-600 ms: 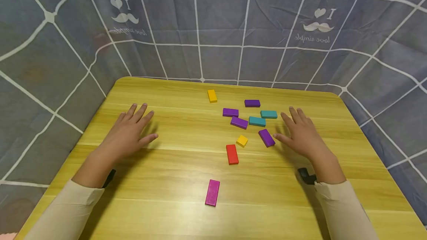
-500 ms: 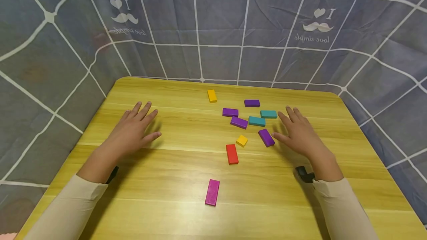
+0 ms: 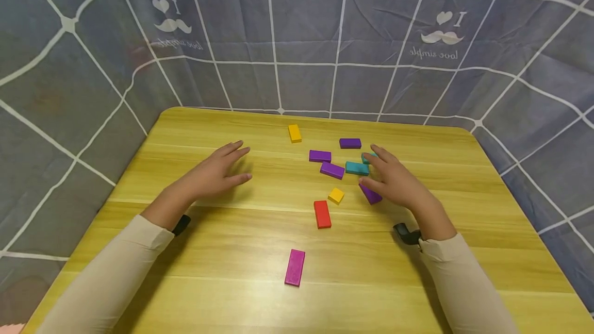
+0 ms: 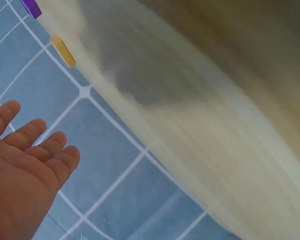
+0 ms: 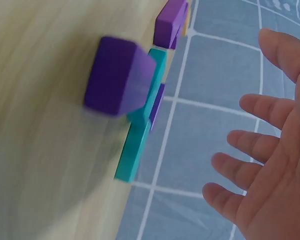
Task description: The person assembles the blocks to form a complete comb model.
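My left hand (image 3: 211, 175) hovers over the left half of the table, fingers extended and holding nothing; its palm also shows in the left wrist view. My right hand (image 3: 398, 182) is above the right-hand blocks with spread fingers and an empty palm. In the head view it partly covers a purple block (image 3: 371, 195) and a teal block (image 3: 365, 159). Beside its fingertips lies another teal block (image 3: 357, 168). More purple blocks (image 3: 332, 170) lie just left of these. A small yellow block (image 3: 336, 195) and a red block (image 3: 322, 214) lie nearer the middle.
A magenta block (image 3: 294, 267) lies toward the front of the wooden table (image 3: 223, 282). Near the back edge are a yellow block (image 3: 294, 133) and a dark purple one (image 3: 350, 143). A grey gridded curtain (image 3: 306, 40) surrounds the table's back and sides.
Both hands have moved inward, the left one to the right and the right one to the left over the blocks. The blocks stay where they were.
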A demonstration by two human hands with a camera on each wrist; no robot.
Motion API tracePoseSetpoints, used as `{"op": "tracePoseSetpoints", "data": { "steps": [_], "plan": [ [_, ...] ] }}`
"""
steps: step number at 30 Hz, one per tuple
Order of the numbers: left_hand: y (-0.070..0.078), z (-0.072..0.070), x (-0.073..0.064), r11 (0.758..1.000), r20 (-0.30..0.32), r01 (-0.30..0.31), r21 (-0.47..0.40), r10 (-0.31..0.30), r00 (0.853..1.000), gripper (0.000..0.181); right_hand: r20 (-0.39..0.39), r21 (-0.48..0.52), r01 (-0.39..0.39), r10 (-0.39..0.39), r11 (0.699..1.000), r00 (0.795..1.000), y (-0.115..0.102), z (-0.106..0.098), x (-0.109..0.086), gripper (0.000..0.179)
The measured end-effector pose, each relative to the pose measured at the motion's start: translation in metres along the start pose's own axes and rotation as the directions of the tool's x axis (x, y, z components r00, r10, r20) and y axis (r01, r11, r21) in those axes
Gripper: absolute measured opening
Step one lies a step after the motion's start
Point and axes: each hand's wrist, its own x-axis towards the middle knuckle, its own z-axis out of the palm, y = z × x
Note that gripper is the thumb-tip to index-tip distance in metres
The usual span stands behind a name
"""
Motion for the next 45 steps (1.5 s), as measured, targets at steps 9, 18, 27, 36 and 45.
{"op": "tracePoseSetpoints", "data": {
  "steps": [9, 18, 27, 36, 45],
  "plan": [
    [0.006, 0.006, 0.038, 0.99, 0.024, -0.006, -0.143, 0.009, 1.0, 0.067, 0.025, 0.013, 0.025, -0.025, 1.0, 0.999, -0.018, 0.002, 0.019, 0.064],
    [0.002, 0.015, 0.063, 0.91, 0.05, 0.116, -0.399, -0.105, 0.993, 0.06, 0.023, 0.081, 0.057, -0.059, 0.995, 0.998, -0.025, 0.009, 0.04, 0.053],
    [0.001, 0.012, 0.097, 0.881, 0.072, 0.2, -0.43, -0.188, 0.98, 0.057, 0.073, 0.229, -0.001, -0.016, 0.973, 0.997, -0.027, 0.015, 0.07, 0.043],
    [-0.008, -0.002, 0.122, 0.843, 0.038, 0.245, -0.479, -0.259, 0.965, 0.054, 0.179, 0.298, -0.057, 0.003, 0.953, 0.984, -0.027, 0.014, 0.097, 0.047],
    [-0.001, 0.018, 0.148, 0.821, 0.062, 0.278, -0.499, -0.286, 0.956, 0.05, 0.214, 0.344, -0.128, 0.055, 0.93, 0.975, -0.016, 0.019, 0.111, 0.044]
  ]
}}
